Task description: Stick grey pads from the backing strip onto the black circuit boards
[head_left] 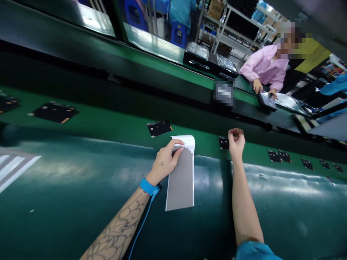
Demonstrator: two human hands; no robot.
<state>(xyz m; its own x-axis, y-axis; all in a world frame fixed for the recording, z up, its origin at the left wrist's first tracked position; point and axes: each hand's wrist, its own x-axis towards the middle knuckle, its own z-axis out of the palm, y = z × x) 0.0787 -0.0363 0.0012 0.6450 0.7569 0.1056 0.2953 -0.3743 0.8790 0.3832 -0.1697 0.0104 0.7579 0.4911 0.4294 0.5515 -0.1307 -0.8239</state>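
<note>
My left hand (165, 160) pinches the top edge of a white backing sheet (181, 184), which lies on the dark green bench mat (67, 213). Grey stepped strips cover most of the sheet, and the hand hides part of them. My right hand (236, 141) is raised with its fingertips pinched together, and I see nothing clearly between them. It is just beside a small black panel (223, 143) on the green conveyor belt (114, 127). Another black panel (159, 128) lies to the left of the sheet's top.
A blue wrist strap (148, 186) with a cord circles my left wrist. Several black panels lie along the belt. Across the belt, a person in a pink smock (262, 66) handles a dark device. Black trays (197, 54), blue stools (179, 34) and metal shelving (238, 32) stand beyond.
</note>
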